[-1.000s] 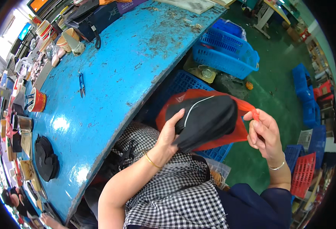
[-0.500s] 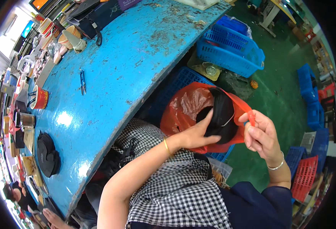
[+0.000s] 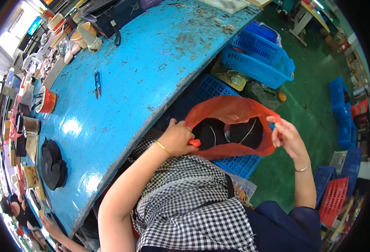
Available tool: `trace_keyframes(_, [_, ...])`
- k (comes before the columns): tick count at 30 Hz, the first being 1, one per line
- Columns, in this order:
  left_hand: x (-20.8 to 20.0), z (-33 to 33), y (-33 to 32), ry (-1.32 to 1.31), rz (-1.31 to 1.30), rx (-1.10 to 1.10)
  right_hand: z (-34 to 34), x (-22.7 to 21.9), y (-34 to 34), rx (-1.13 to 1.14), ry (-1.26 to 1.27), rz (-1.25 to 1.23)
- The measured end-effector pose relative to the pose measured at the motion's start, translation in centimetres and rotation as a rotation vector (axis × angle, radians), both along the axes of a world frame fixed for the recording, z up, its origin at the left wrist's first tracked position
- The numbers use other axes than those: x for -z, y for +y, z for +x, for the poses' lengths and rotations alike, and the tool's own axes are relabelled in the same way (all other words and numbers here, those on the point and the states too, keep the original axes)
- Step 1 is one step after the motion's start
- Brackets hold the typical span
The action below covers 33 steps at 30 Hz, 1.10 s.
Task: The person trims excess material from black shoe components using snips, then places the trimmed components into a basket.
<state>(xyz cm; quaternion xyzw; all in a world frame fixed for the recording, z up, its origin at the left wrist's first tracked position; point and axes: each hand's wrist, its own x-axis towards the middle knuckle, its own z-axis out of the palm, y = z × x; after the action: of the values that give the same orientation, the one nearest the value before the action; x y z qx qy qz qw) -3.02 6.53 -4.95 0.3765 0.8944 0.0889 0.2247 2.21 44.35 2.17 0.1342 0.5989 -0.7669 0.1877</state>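
Both hands are apart, each clamped on one side of the mouth of a red bag: the left hand (image 3: 177,136) pinches the near-left rim, the right hand (image 3: 286,136) grips the right rim, so the bag (image 3: 235,112) hangs open between them, beside the bench edge and above the person's checked lap. Inside it lie black caps (image 3: 231,132) with thin white lines on them. A gold bangle sits on the left wrist, a thin bracelet on the right.

The blue bench (image 3: 151,63) curves across the left and top, its paint scuffed. Beyond the bag, on the green floor (image 3: 315,92), stands a blue basket (image 3: 258,63), and a blue crate (image 3: 239,164) shows under and behind the bag. More blue crates and a red crate (image 3: 332,199) stand at the right edge.

On the bench, well apart from the hands, a stack of black caps (image 3: 52,164) lies near the left edge. A red cup (image 3: 46,100) stands farther up, and small blue snips (image 3: 97,83) lie in the open middle. Paper cups (image 3: 86,35) stand near the far end.

At the lower left another person's hand (image 3: 50,224) rests by the bench edge.
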Motion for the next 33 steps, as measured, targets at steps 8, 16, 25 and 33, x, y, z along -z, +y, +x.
trace_keyframes(8, [0.0,1.2,-4.6,0.197,0.394,-0.163,-0.4,-0.9,0.0,-0.352,0.356,1.507])
trace_keyframes(16, [-9.7,4.7,-4.6,-1.074,1.978,-0.334,-2.0,-2.4,-21.7,-0.541,0.466,0.117])
trace_keyframes(25, [-13.8,12.3,-14.2,-0.596,2.531,-0.306,4.3,-1.3,-41.1,-1.346,0.157,-0.499])
trace_keyframes(33, [-13.7,17.1,-21.2,-0.328,2.581,-0.181,6.9,-2.5,-48.8,-1.652,0.411,-0.383])
